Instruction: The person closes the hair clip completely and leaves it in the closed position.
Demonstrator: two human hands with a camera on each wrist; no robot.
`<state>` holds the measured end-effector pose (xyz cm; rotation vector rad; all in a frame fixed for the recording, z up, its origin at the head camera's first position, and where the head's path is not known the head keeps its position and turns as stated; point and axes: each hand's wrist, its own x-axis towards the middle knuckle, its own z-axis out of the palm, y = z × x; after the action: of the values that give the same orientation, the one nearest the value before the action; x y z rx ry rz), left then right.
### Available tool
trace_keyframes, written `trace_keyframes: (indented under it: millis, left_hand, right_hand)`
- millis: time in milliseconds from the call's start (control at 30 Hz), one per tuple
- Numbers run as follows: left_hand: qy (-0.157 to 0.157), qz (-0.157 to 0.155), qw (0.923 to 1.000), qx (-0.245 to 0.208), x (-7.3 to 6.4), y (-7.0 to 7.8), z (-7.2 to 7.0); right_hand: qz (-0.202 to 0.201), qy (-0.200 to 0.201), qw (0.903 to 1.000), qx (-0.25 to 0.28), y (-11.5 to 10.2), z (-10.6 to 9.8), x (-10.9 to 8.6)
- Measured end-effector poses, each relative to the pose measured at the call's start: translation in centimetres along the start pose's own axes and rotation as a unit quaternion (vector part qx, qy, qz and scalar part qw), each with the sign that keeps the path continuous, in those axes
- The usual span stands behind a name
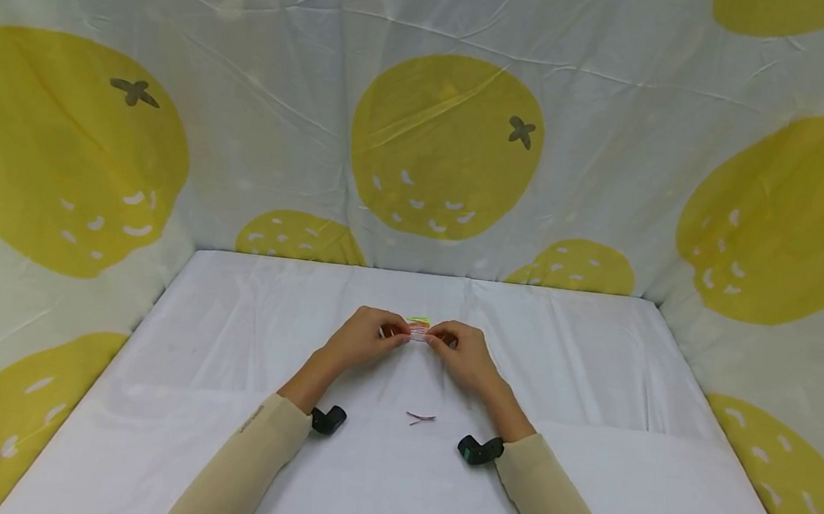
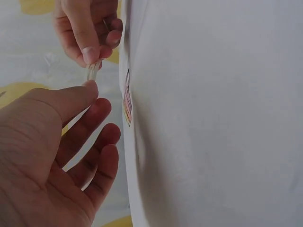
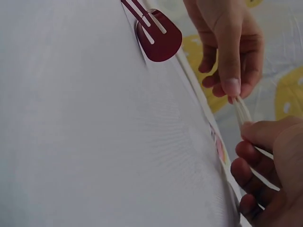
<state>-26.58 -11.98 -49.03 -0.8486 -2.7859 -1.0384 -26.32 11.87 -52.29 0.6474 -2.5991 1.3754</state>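
Above the far half of the table, my left hand [image 1: 367,338] and my right hand [image 1: 467,353] face each other. Between them is a thin, pale elastic band [image 2: 93,72], each hand pinching one end with thumb and forefinger. It shows as narrow whitish strands [image 3: 243,111] in the right wrist view. Just beyond the fingertips lies a row of thin, colourful bands [image 1: 418,321], yellow, orange and reddish; the hands partly hide it. Nearer my body, a dark red snap hair clip [image 3: 161,42] rests on the cloth, apart from both hands.
A white cloth [image 1: 553,490] covers the table. Fabric printed with yellow lemons [image 1: 446,147] hangs at the back and both sides. Small black devices, one left [image 1: 329,420] and one right [image 1: 480,450], sit at the wrists.
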Motion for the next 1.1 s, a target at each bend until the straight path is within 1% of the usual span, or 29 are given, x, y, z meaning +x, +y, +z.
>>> trace_keyframes:
  millis: [133,267,400,500,667,833,967,1100]
  left_hand:
    - [-0.019,-0.019,0.9996,0.003,0.2,0.0,0.1]
    - [-0.035,-0.044,0.9984,0.000,0.4,-0.1,0.3]
    - [-0.044,-0.063,0.9970,-0.002,0.5,-0.2,0.4]
    - [-0.045,-0.072,0.9964,0.002,0.6,-0.3,0.5]
    - [-0.036,-0.085,0.9956,0.010,0.9,-0.4,0.9]
    - [-0.042,-0.107,0.9933,0.000,1.0,-0.2,0.9]
    - [-0.046,-0.112,0.9927,0.001,0.9,-0.1,1.0]
    - [-0.036,-0.115,0.9928,0.004,1.0,-0.1,1.0]
  right_hand:
    - [0.017,-0.005,0.9998,-0.011,0.4,0.1,0.1]
    - [0.029,-0.010,0.9995,-0.011,0.6,0.2,0.0]
    - [0.033,-0.012,0.9993,-0.008,0.6,0.3,0.0]
    - [0.039,-0.014,0.9991,-0.013,0.6,0.4,0.1]
    - [0.051,-0.015,0.9983,-0.026,0.5,0.5,0.2]
    - [0.051,-0.025,0.9978,-0.035,0.6,0.5,0.3]
    - [0.050,-0.040,0.9968,-0.048,0.8,0.5,0.5]
    - [0.053,-0.045,0.9963,-0.050,0.8,0.5,0.6]
